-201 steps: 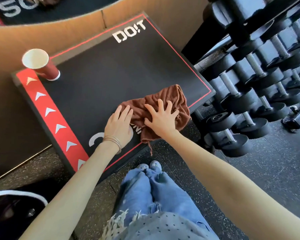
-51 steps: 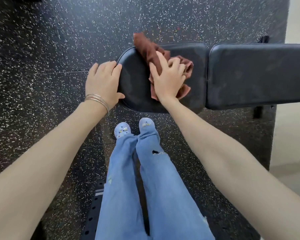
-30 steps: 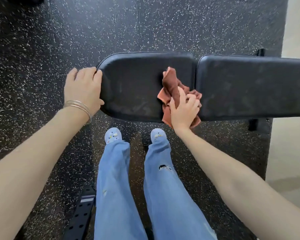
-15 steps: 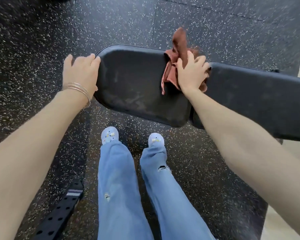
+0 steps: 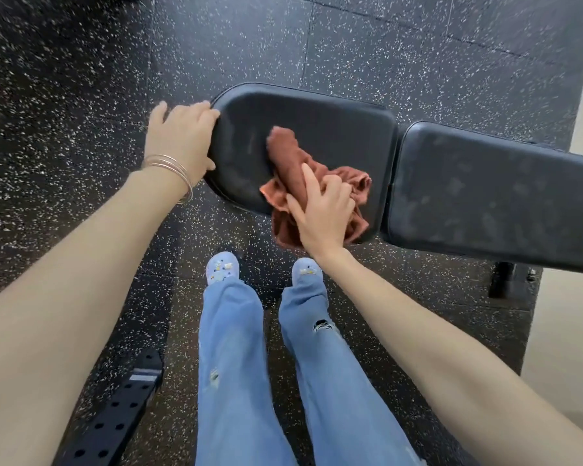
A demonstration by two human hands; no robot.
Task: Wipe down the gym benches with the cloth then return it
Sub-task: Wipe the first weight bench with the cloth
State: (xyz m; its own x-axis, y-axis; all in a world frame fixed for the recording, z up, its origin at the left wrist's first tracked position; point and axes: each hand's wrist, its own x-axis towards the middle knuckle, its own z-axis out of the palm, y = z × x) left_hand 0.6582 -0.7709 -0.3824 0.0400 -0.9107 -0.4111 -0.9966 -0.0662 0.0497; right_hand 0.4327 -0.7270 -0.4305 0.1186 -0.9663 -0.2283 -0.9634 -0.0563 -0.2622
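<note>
While left hand (image 5: 182,139) grips padded seat (image 5: 334,129), right hand (image 5: 323,210) presses crumpled cloth (image 5: 283,153).

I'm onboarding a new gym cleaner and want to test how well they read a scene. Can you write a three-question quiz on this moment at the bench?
1. True or false: the brown cloth lies on the long back pad.
2. Which hand presses the cloth? A) left hand B) right hand C) both
3. Fill in: the left hand grips the rounded ____ of the seat pad.

Key
1. False: it lies on the seat pad, partly hanging over its near edge.
2. B
3. end; bangles show on that wrist.
</note>
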